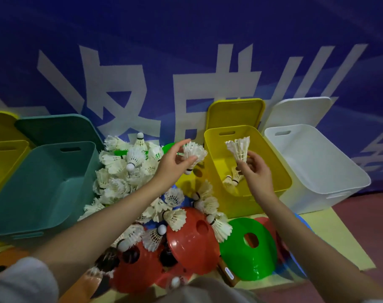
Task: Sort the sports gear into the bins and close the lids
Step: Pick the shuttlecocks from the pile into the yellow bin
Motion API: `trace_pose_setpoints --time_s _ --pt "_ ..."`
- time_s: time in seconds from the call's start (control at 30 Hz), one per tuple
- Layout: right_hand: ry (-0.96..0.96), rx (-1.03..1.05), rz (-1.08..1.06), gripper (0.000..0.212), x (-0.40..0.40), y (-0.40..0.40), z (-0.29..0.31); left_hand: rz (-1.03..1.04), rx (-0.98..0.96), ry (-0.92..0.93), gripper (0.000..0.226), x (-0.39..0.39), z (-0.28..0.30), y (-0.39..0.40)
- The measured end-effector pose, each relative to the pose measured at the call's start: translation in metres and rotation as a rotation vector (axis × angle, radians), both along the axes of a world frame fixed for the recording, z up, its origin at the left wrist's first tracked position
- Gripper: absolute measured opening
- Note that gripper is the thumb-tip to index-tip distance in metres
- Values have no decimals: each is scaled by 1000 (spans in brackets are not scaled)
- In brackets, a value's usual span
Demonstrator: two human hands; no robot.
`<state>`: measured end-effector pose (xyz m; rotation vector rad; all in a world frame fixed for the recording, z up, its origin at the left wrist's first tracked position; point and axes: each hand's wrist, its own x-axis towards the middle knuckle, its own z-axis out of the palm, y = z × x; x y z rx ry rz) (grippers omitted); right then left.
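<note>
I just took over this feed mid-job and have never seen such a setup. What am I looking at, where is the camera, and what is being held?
No machine here: a person works bare-handed, filmed by one camera on their head, looking down. The left hand holds a shuttlecock; the right hand holds another shuttlecock over the open yellow bin, which already has a few inside. A shuttlecock pile and flat cones lie on the floor. The teal bin and white bin stand open.
</note>
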<state>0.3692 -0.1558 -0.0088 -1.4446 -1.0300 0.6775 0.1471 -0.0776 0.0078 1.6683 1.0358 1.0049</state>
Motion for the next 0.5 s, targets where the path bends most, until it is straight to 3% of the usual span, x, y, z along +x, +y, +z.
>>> trace_pose_setpoints --time_s 0.2,0.33,0.5 --pt "-169 -161 -123 45 76 42 -6 -51 -37 126 54 68 -1 39" --pt "-289 -390 -102 43 111 70 -37 -81 -99 344 58 116 -15 59" --pt "-298 -625 -22 39 132 91 -78 -140 -79 615 57 167 -43 82"
